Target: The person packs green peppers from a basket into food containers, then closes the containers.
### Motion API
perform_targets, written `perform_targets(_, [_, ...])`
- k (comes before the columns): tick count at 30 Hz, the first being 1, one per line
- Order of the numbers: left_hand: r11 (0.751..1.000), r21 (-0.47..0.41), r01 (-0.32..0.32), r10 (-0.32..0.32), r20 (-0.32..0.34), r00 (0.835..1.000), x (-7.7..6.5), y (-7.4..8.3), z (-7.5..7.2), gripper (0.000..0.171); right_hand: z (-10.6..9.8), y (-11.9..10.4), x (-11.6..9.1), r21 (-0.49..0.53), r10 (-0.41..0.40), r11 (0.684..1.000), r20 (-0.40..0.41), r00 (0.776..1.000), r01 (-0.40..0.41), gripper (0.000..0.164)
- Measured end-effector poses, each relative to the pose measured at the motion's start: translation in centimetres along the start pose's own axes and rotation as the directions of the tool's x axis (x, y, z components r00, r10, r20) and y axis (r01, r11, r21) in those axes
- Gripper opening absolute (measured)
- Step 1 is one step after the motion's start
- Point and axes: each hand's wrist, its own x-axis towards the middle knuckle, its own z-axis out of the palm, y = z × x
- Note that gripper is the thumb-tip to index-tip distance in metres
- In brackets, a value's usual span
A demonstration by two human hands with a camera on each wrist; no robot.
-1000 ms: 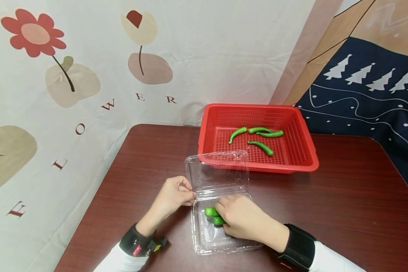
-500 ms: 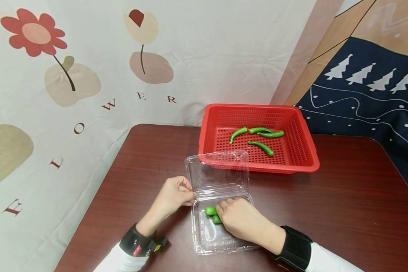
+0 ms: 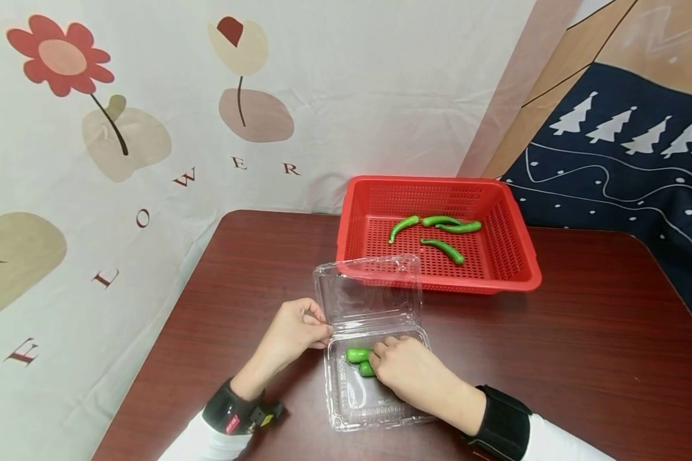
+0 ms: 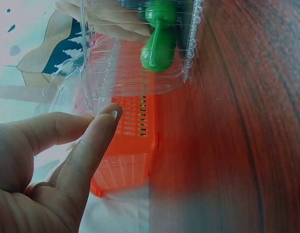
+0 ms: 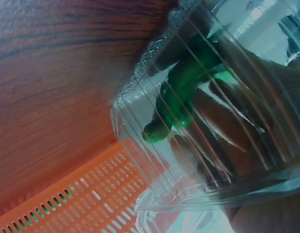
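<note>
A clear plastic clamshell container (image 3: 360, 413) stands with its lid (image 3: 369, 301) raised. Thumb and index finger of my left hand (image 3: 293, 331) pinch its left edge beside the hinge. Inside the tray lie two green chili peppers (image 3: 357, 355), their right parts covered by my right hand (image 3: 411, 371). That hand reaches down into the tray with curled fingers on the peppers. Through the clear wall, the right wrist view shows a curved pepper (image 5: 181, 82) alongside the fingers. Rounded pepper ends (image 4: 159, 53) show through plastic in the left wrist view.
Behind the container is a red perforated basket (image 3: 525, 272) holding several green chili peppers (image 3: 443, 250). The raised lid overlaps its front rim in the head view. Both stand on a dark wooden table (image 3: 600, 346), backed by a printed cloth (image 3: 346, 83).
My right hand has shifted slightly within the tray, and the visible pepper ends have moved a little toward the hinge. The left hand keeps its pinch in place.
</note>
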Motion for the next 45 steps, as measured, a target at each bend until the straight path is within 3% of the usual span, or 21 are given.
perform_targets(6, [1.0, 0.001, 0.01, -0.01, 0.002, 1.0, 0.0, 0.0, 0.0, 0.018, -0.1, 0.1, 0.0, 0.01, 0.007, 1.0, -0.023, 1.0, -0.006, 0.014])
perform_targets(13, [1.0, -0.001, 0.01, -0.01, 0.002, 1.0, 0.0, 0.0, 0.0, 0.018, -1.2, 1.3, -0.1, 0.098, 0.027, 0.995, -0.102, 0.994, -0.017, 0.016])
perform_targets(18, [1.0, -0.007, 0.001, -0.001, 0.002, 1.0, 0.0, 0.0, 0.0, 0.018, -3.2, 3.6, 0.0, 0.168, 0.014, 0.986, -0.209, 0.978, 0.022, 0.02])
perform_targets(22, [1.0, -0.002, -0.004, 0.004, 0.002, 1.0, -0.1, 0.1, 0.0, 0.018, -5.1, 6.0, 0.3, 0.219, 0.01, 0.974, -0.298, 0.955, 0.058, 0.012])
perform_targets(25, [1.0, 0.001, -0.005, 0.005, 0.004, 1.0, -0.1, 0.1, -0.1, 0.018, -6.8, 7.9, 0.5, 0.26, 0.038, 0.964, -0.322, 0.946, 0.05, 0.009])
perform_targets(30, [1.0, -0.009, 0.004, -0.004, 0.008, 1.0, 0.0, 0.1, -0.1, 0.018, -9.2, 11.6, 0.6, 0.295, 0.127, 0.955, -0.293, 0.948, -0.036, 0.021])
perform_targets(34, [1.0, -0.02, 0.008, -0.008, 0.01, 1.0, 0.0, 0.1, -0.1, 0.018, -10.0, 14.7, 0.7, 0.304, 0.206, 0.944, -0.241, 0.948, -0.128, 0.024])
perform_targets(41, [1.0, -0.025, 0.009, -0.009, 0.012, 1.0, 0.0, 0.2, -0.1, 0.018, -8.8, 19.5, 1.0, 0.27, 0.299, 0.926, -0.101, 0.949, -0.263, 0.02])
perform_targets(45, [1.0, -0.026, 0.012, -0.012, 0.013, 1.0, 0.0, 0.3, -0.2, 0.018, -7.5, 21.8, 1.5, 0.228, 0.314, 0.926, -0.026, 0.949, -0.301, 0.014])
